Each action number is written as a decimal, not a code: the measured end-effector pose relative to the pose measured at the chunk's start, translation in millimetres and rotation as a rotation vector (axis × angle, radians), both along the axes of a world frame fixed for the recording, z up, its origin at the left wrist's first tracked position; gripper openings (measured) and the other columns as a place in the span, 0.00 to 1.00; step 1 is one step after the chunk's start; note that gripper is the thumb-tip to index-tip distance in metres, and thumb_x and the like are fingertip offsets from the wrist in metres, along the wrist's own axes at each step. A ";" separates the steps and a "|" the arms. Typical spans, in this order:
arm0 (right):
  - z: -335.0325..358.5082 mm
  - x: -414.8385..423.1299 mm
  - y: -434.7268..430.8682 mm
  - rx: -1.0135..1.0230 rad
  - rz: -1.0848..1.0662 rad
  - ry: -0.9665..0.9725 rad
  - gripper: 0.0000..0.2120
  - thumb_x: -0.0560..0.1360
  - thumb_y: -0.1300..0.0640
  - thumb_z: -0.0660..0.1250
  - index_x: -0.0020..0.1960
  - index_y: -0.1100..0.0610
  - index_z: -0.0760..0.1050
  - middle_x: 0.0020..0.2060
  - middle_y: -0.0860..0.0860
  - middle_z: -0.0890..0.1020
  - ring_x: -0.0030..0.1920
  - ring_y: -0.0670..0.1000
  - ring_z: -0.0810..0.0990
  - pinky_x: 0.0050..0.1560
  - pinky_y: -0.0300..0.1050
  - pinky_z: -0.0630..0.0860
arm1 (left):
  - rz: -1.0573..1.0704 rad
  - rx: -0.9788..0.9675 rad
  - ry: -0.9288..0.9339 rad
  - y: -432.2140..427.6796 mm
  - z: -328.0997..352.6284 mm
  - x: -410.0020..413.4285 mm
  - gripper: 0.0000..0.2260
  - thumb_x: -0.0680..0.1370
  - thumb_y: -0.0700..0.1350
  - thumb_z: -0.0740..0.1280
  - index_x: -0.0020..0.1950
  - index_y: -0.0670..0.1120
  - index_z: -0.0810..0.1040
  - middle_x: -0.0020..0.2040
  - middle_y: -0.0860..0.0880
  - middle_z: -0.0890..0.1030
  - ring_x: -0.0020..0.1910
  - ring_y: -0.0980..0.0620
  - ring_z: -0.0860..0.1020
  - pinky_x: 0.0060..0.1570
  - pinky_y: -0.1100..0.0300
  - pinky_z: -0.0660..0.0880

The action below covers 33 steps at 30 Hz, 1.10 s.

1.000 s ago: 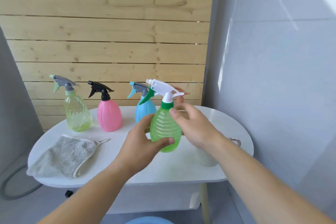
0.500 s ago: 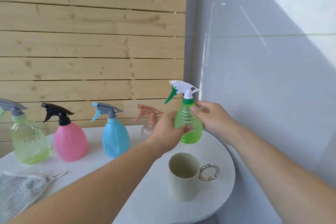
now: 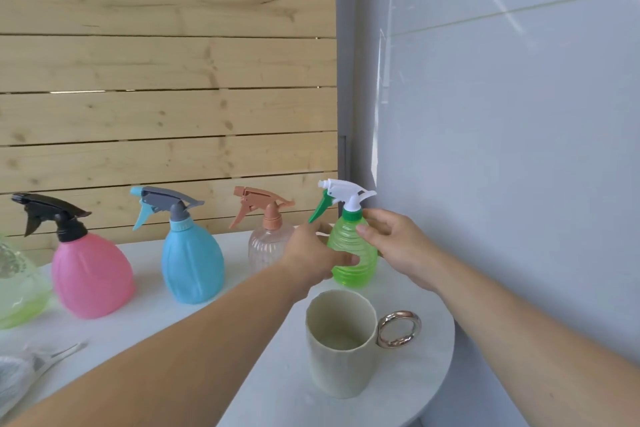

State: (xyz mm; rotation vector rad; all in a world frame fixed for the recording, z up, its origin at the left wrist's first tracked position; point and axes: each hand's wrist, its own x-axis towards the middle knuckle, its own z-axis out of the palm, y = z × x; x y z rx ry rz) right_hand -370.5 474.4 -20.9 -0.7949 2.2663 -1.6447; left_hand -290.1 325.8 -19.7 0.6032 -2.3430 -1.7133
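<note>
**Green spray bottle held in both grips at the right end of the row**

Head view: the green spray bottle [image 3: 353, 253] is held upright, with its white trigger head pointed left. The left grip [image 3: 308, 256] is wrapped round the lower body, and the thumb is laid across the front. The right grip [image 3: 398, 246] is closed on the shoulder just below the green collar. The bottle is seen at the right end of a row on the white table [image 3: 415, 374], just beside the clear bottle [image 3: 266, 246]. The blue bottle [image 3: 192, 263] and the pink bottle [image 3: 91, 277] are lined up further left. Whether its base touches the table cannot be told. A cream mug [image 3: 339, 367] with a metal ring handle is seen just in front of it. A grey cloth [image 3: 14, 378] is cut off at the lower left edge.
</note>
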 end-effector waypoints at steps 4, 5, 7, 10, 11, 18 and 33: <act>-5.1 -1.4 -4.4 -0.020 -0.006 0.001 0.10 0.80 0.53 0.67 0.53 0.36 0.78 0.58 0.44 0.84 0.60 0.46 0.81 0.67 0.54 0.74 | -0.003 0.033 0.018 -2.4 -5.7 -2.3 0.21 0.68 0.36 0.82 0.54 0.46 0.77 0.52 0.42 0.84 0.46 0.44 0.82 0.52 0.43 0.82; -6.1 -2.5 -5.6 -0.029 -0.007 0.002 0.10 0.80 0.53 0.66 0.53 0.36 0.78 0.56 0.44 0.84 0.58 0.46 0.82 0.66 0.54 0.75 | -0.002 0.041 0.024 -2.7 -7.2 -3.9 0.21 0.68 0.36 0.82 0.55 0.46 0.77 0.50 0.43 0.84 0.45 0.45 0.82 0.52 0.43 0.82; -6.7 -3.6 -7.4 -0.043 -0.003 -0.008 0.11 0.81 0.54 0.66 0.52 0.37 0.78 0.54 0.44 0.85 0.55 0.46 0.84 0.65 0.54 0.76 | 0.008 0.049 0.033 -2.3 -10.0 -6.1 0.23 0.68 0.37 0.82 0.59 0.45 0.77 0.50 0.45 0.84 0.46 0.45 0.83 0.52 0.46 0.82; -6.5 -5.4 -9.2 -0.044 -0.014 -0.019 0.11 0.81 0.54 0.65 0.53 0.38 0.78 0.54 0.45 0.85 0.55 0.47 0.84 0.65 0.54 0.76 | 0.005 0.090 0.047 -2.3 -13.9 -9.8 0.27 0.69 0.37 0.82 0.65 0.45 0.77 0.51 0.44 0.85 0.47 0.46 0.83 0.49 0.51 0.81; -6.7 -5.8 -9.6 -0.043 -0.015 -0.019 0.10 0.81 0.54 0.65 0.53 0.38 0.78 0.54 0.45 0.85 0.55 0.47 0.84 0.65 0.54 0.76 | 0.004 0.110 0.048 -2.8 -15.3 -10.8 0.27 0.70 0.38 0.81 0.66 0.45 0.77 0.52 0.44 0.85 0.47 0.46 0.83 0.48 0.53 0.80; -7.3 -3.2 -8.1 -0.019 -0.020 -0.015 0.10 0.81 0.53 0.65 0.56 0.38 0.76 0.54 0.45 0.85 0.55 0.48 0.84 0.64 0.54 0.77 | -0.008 0.167 0.005 -2.6 -14.6 -6.9 0.42 0.66 0.50 0.82 0.77 0.47 0.70 0.65 0.43 0.81 0.64 0.42 0.80 0.67 0.44 0.76; 38.8 43.0 0.4 0.225 -0.285 0.127 0.19 0.81 0.44 0.60 0.67 0.53 0.72 0.55 0.48 0.78 0.55 0.52 0.75 0.56 0.46 0.70 | -0.029 -0.035 -0.013 -16.1 25.2 59.8 0.10 0.79 0.50 0.72 0.49 0.44 0.79 0.54 0.43 0.78 0.47 0.46 0.78 0.56 0.50 0.79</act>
